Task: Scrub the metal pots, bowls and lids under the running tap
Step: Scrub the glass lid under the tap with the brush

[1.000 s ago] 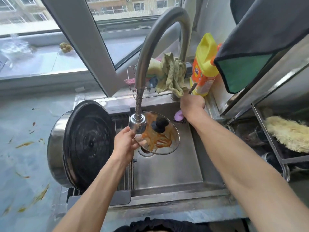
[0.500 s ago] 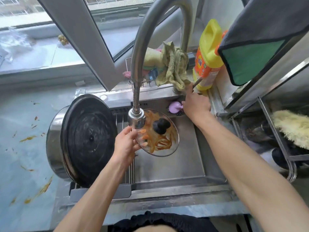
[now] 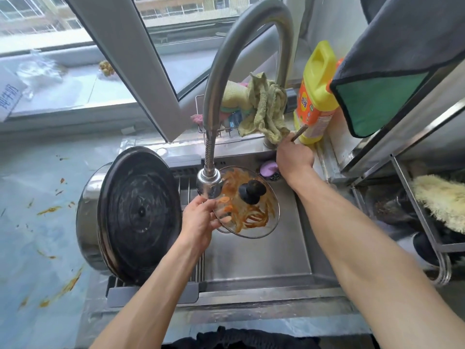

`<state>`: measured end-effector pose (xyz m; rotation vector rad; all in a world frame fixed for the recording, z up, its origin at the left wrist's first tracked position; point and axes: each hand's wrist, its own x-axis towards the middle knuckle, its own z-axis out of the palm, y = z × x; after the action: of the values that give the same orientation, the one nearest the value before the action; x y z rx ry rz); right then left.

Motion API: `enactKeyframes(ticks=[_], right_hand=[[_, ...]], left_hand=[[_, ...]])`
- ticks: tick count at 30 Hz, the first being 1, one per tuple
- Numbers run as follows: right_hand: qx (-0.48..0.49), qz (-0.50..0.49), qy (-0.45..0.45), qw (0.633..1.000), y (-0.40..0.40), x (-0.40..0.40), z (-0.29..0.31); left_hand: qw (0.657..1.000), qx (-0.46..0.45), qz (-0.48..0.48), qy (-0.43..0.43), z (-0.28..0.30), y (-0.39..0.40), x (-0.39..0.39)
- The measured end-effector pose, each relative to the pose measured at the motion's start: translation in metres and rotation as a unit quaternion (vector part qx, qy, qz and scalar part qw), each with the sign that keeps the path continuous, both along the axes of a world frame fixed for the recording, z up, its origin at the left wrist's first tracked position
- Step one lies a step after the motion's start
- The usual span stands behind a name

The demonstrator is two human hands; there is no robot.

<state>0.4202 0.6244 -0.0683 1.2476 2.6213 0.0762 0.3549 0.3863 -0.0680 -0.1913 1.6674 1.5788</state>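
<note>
Glass lid (image 3: 247,202) sits over the sink (image 3: 254,258), just under the tap head (image 3: 209,182): greasy, likely slippery and fragile; rim or knob look safest. Left hand (image 3: 201,220) pinches its left rim, tilted. Right hand (image 3: 293,157), arm outstretched to the sink's back right corner, curls round a thin handle (image 3: 299,133).

Single wide-angle head view, looking forward and steeply down from close above the sink (image 3: 254,260), near edge at bottom, window and tap (image 3: 226,71) at the far edge.
</note>
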Motion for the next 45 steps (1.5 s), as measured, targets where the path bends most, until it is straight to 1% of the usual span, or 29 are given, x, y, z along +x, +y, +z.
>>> enactKeyframes(ticks=[10, 15, 19, 22, 26, 28, 30, 31, 34, 36, 38, 39, 42, 43, 45], right_hand=[[0.023, 0.023, 0.001, 0.999, -0.004, 0.005, -0.001], [0.025, 0.02, 0.001, 0.999, -0.003, 0.005, -0.005], [0.017, 0.011, 0.024, 1.0, 0.0, 0.004, -0.011], [-0.038, -0.019, 0.065, 0.997, -0.001, 0.01, -0.007], [-0.132, -0.049, 0.129, 0.982, -0.033, 0.038, 0.011], [-0.197, -0.049, 0.182, 0.962, -0.054, 0.058, 0.02], [-0.255, -0.015, 0.219, 0.942, -0.078, 0.073, 0.026], [-0.27, 0.021, 0.211, 0.939, -0.091, 0.076, 0.027], [-0.29, 0.105, 0.144, 0.94, -0.121, 0.077, 0.021], [-0.282, 0.1, 0.139, 0.944, -0.119, 0.074, 0.013], [-0.246, 0.068, 0.165, 0.953, -0.109, 0.072, 0.011], [-0.229, 0.076, 0.166, 0.956, -0.109, 0.071, 0.012], [-0.235, 0.167, 0.127, 0.949, -0.132, 0.066, 0.023], [-0.243, 0.176, 0.116, 0.947, -0.136, 0.063, 0.024], [-0.229, 0.133, 0.105, 0.959, -0.125, 0.058, 0.023]], left_hand=[[1.0, 0.002, -0.016, 0.015, -0.001, -0.007, 0.002], [1.0, 0.003, -0.017, 0.019, 0.001, -0.01, 0.003], [0.999, -0.007, -0.018, 0.026, -0.002, -0.013, 0.002], [0.999, -0.02, -0.023, 0.031, -0.007, -0.016, -0.002], [0.997, -0.05, -0.03, 0.048, -0.017, -0.024, -0.002], [0.996, -0.066, -0.035, 0.056, -0.021, -0.028, 0.0], [0.994, -0.076, -0.049, 0.068, -0.024, -0.033, 0.003], [0.992, -0.077, -0.059, 0.076, -0.025, -0.033, 0.004], [0.988, -0.074, -0.08, 0.108, -0.021, -0.035, 0.01], [0.984, -0.073, -0.087, 0.137, -0.019, -0.039, 0.01], [0.981, -0.067, -0.099, 0.156, -0.014, -0.043, 0.007], [0.981, -0.063, -0.098, 0.158, -0.013, -0.045, 0.006], [0.978, -0.07, -0.089, 0.173, -0.009, -0.049, 0.002], [0.978, -0.071, -0.087, 0.174, -0.01, -0.051, 0.0], [0.98, -0.071, -0.09, 0.163, -0.012, -0.056, -0.005]])
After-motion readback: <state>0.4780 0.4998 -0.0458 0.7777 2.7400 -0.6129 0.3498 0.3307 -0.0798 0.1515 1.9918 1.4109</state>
